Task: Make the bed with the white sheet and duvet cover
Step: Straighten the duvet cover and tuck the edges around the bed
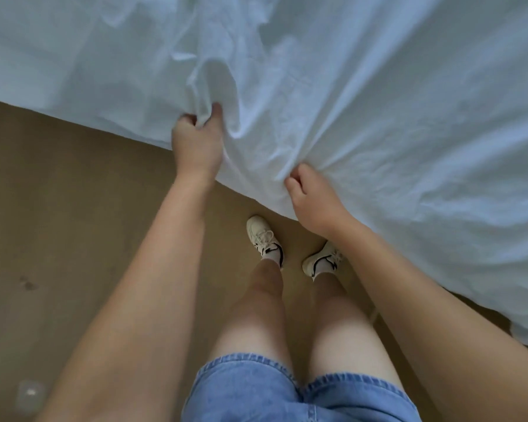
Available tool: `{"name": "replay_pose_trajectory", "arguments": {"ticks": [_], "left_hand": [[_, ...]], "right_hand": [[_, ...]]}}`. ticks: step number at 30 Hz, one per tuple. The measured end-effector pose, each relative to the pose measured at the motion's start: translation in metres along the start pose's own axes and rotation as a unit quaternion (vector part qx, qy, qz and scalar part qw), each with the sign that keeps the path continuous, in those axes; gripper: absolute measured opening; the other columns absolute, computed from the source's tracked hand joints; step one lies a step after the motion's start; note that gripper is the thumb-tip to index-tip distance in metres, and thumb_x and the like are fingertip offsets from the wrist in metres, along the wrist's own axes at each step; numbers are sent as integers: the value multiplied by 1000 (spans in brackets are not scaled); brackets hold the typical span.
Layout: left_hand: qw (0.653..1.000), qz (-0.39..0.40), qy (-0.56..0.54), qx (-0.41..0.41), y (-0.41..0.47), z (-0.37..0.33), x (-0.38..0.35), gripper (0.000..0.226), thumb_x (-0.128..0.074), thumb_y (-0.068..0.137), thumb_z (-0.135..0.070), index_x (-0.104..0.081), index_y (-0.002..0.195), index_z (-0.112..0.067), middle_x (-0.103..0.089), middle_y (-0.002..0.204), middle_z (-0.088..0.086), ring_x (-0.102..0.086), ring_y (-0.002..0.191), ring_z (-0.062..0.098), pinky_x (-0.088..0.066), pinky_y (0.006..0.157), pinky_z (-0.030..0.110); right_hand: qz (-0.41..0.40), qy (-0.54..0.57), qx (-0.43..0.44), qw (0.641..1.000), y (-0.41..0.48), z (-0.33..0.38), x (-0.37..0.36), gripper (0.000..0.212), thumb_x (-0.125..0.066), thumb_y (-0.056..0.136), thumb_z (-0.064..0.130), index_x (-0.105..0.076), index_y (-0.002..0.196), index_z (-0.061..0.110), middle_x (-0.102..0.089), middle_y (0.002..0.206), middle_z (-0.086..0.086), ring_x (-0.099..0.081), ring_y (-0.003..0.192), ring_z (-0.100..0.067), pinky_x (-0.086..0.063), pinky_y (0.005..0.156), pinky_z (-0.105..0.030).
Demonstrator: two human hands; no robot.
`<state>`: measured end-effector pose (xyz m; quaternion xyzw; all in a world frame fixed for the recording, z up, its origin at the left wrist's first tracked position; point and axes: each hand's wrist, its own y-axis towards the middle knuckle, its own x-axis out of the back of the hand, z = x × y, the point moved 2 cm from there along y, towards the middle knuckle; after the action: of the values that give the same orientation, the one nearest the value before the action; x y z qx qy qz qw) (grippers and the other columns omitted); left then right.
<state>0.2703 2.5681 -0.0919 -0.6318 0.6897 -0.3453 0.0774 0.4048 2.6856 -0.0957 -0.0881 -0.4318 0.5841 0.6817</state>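
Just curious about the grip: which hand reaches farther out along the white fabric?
The left hand: it grips a bunch of the white fabric farther from the body, while the right hand pinches the edge closer in.

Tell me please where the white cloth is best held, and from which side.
Take the white cloth at its near edge, coming from the floor side. That edge hangs free, so it can be gathered and pinched from under. The left hand and right hand grip it there, set apart.
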Motion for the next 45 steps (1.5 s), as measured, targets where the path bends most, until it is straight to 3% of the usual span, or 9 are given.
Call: {"name": "replay_pose_trajectory", "arguments": {"ticks": [7, 11, 15, 21, 25, 33, 38, 42, 45], "left_hand": [[991, -110, -6, -79, -8, 17, 54, 20, -51, 95, -26, -59, 78, -19, -57, 71, -9, -54, 64, 2, -43, 65, 18], [965, -85, -226, 106, -13, 49, 23, 23, -46, 98, -35, -62, 94, -19, -68, 91, 0, -65, 89, 18, -53, 79, 30], [840, 26, -442, 315, -34, 73, -33, 35, -42, 93, -42, -60, 103, -15, -66, 104, 12, -63, 96, 29, -54, 81, 37], [883, 91, -326, 324, -28, 88, -67, 28, -35, 95, -1, -55, 79, -12, -59, 56, 1, -58, 48, 11, -55, 56, 25], [909, 191, -204, 309, -35, 94, -77, 19, -40, 96, -8, -57, 90, -15, -60, 94, 8, -59, 93, 27, -46, 92, 39], [880, 45, -320, 348, -60, 81, -106, 30, -29, 100, -11, -48, 78, -16, -50, 74, 0, -48, 68, 17, -40, 67, 27], [959, -26, -70, 274, -82, 89, -79, 23, -32, 100, -13, -55, 98, -11, -38, 64, -2, -36, 56, 12, -39, 62, 29], [964, -21, 2, 263, -73, 89, -75, 39, -32, 101, -13, -43, 134, 5, -46, 91, 9, -46, 75, 20, -43, 64, 30], [915, 49, -226, 329, -64, 75, -74, 34, -35, 98, -11, -51, 128, -7, -59, 121, 9, -59, 96, 24, -50, 89, 38]], "right_hand": [[-41, 32, -25, 998, 2, -1, -3, 19, -39, 97, 16, -47, 87, 2, -44, 70, -2, -41, 70, -22, -25, 60, -34], [-70, 108, -94, 987, -7, -21, -8, 20, -42, 97, 21, -51, 87, 5, -53, 81, -5, -46, 73, -18, -35, 63, -33], [-135, 264, -245, 923, -25, -52, -19, 19, -44, 95, 24, -51, 81, 14, -52, 79, 1, -49, 75, -15, -37, 62, -25], [-144, 297, -288, 899, -40, -74, -13, 20, -46, 93, 21, -48, 73, 21, -46, 67, 8, -43, 62, -7, -32, 56, -23], [-173, 323, -294, 883, -38, -77, -6, 22, -47, 95, 32, -59, 95, 14, -57, 86, 7, -52, 81, -10, -36, 64, -21], [-136, 601, -444, 651, -43, -75, -14, 81, -58, 72, 72, -46, 125, 12, -53, 122, -5, -50, 110, -22, -42, 88, -48], [-91, 875, -228, 418, -26, -66, -4, 72, -72, 69, 51, -55, 130, 16, -60, 127, -13, -52, 121, -36, -37, 105, -54], [-107, 865, -222, 438, -5, -61, 10, 51, -61, 85, 44, -57, 130, 19, -58, 131, -8, -51, 124, -32, -33, 109, -50], [-131, 832, -261, 471, 1, -70, 35, 44, -64, 86, 38, -60, 125, 20, -63, 125, -6, -57, 117, -31, -40, 103, -49]]}}
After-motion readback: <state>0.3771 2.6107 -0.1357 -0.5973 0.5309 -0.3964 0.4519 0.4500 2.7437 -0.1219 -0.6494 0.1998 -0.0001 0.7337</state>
